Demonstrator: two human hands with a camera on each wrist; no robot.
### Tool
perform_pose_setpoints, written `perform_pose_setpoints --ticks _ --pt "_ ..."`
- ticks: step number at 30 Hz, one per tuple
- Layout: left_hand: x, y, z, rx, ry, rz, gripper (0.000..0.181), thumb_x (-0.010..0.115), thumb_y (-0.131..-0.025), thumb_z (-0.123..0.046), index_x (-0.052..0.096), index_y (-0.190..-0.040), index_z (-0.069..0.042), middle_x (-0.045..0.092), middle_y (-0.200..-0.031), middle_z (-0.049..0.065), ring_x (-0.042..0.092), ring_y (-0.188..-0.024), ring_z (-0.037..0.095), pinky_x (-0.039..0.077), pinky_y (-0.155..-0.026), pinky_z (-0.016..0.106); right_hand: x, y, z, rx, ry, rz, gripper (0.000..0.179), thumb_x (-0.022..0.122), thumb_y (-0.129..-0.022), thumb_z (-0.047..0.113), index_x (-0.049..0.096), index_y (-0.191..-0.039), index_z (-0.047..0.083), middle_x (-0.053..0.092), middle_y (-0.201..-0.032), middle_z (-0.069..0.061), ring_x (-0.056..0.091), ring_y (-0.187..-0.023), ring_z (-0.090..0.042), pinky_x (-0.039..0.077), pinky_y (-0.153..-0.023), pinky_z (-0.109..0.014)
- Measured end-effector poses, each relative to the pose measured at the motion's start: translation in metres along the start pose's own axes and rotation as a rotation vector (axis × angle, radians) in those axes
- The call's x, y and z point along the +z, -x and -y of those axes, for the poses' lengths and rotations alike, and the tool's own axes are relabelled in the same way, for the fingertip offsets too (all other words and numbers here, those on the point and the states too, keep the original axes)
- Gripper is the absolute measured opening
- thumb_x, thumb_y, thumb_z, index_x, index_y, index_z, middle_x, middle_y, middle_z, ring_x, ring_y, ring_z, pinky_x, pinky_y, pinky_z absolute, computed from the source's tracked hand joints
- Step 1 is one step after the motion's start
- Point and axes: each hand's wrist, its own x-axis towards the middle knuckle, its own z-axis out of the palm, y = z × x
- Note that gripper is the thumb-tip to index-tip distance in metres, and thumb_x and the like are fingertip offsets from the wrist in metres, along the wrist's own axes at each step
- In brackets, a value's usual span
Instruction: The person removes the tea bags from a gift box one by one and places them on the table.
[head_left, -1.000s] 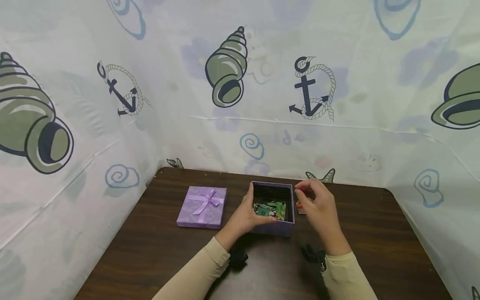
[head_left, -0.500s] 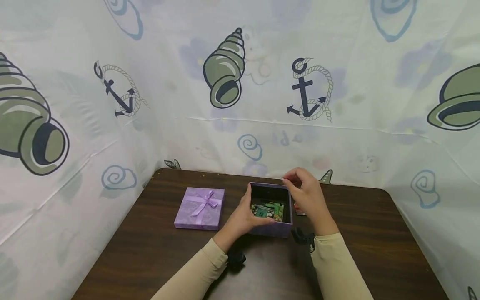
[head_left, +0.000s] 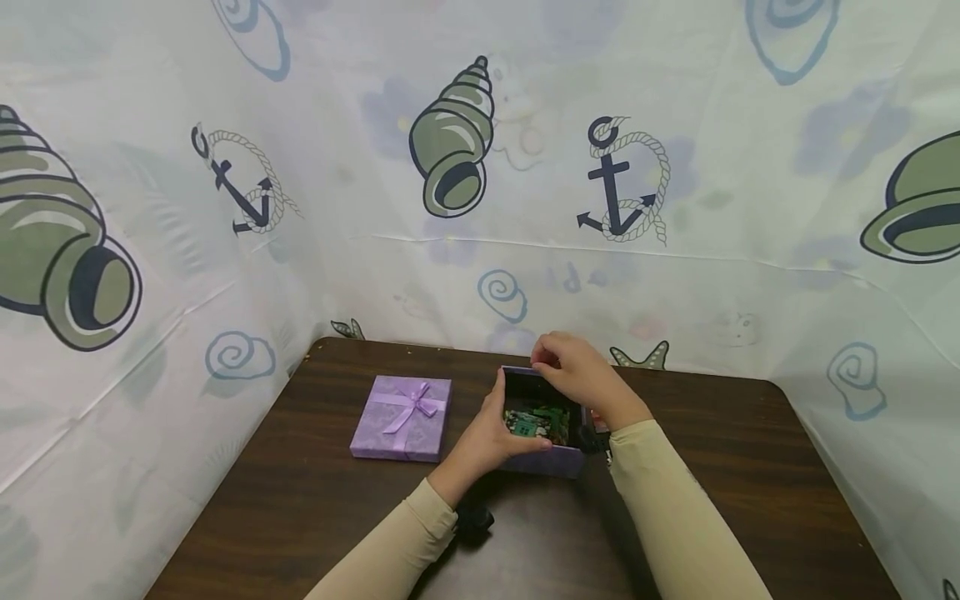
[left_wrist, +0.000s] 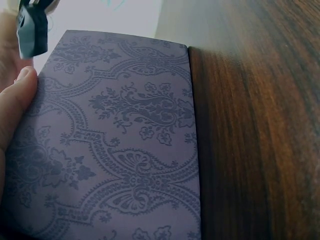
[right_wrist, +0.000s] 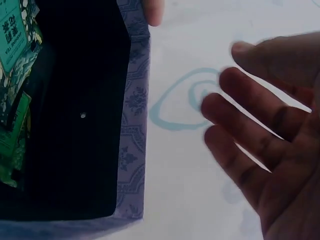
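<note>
My left hand (head_left: 486, 435) holds a lilac patterned gift box (head_left: 546, 461), thumb along the near rim and fingers at its left side. Inside lie green tea bags (head_left: 534, 425); one teal packet (right_wrist: 12, 37) reads "Jasmine Tea" in the right wrist view. A tiny white speck (right_wrist: 83, 115) shows on the dark inside. Above the far right rim hovers my right hand (head_left: 583, 377), its fingers loosely bent, with nothing visible in them. The left wrist view shows the box's embossed outer wall (left_wrist: 130, 125) close up.
Left of the box lies its square purple lid (head_left: 401, 417) with a ribbon bow. A small reddish packet (head_left: 598, 422) sits right of the box, partly behind the right wrist. The dark wooden table (head_left: 750, 467) meets a printed cloth backdrop (head_left: 720, 292) behind.
My right hand has moved left, from beside the box to over its far rim. The left hand stays on the box, which has not visibly moved.
</note>
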Motion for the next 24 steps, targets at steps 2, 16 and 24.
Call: perform_pose_setpoints --ticks 2,16,24 --pt "0.000 0.000 0.000 0.003 -0.003 -0.001 0.145 0.095 -0.079 -0.058 -0.007 -0.177 -0.026 0.013 -0.183 0.019 0.028 -0.166 0.043 0.037 -0.126 0.066 0.002 -0.006 0.000 -0.013 0.022 0.068 0.004 0.075 -0.105 0.015 0.072 -0.103 0.017 0.069 -0.099 0.001 0.064 -0.088 -0.014 0.061 -0.087 -0.041" --pt "-0.002 0.002 -0.003 -0.003 0.018 0.025 0.142 0.094 -0.081 -0.059 -0.008 -0.176 -0.032 0.010 -0.184 0.017 0.026 -0.166 0.043 0.039 -0.124 0.067 0.023 -0.018 0.000 0.156 0.021 0.470 0.022 0.075 -0.106 0.029 0.076 -0.125 0.018 0.076 -0.124 -0.002 0.072 -0.109 -0.018 0.060 -0.102 -0.049" --pt "-0.001 0.000 0.000 -0.003 -0.004 0.007 0.146 0.096 -0.077 -0.060 -0.007 -0.177 -0.029 0.012 -0.183 0.020 0.028 -0.165 0.044 0.038 -0.126 0.065 0.034 -0.024 -0.001 0.213 0.097 0.586 0.034 0.076 -0.104 0.030 0.073 -0.132 0.011 0.074 -0.129 -0.006 0.070 -0.107 -0.019 0.059 -0.103 -0.050"
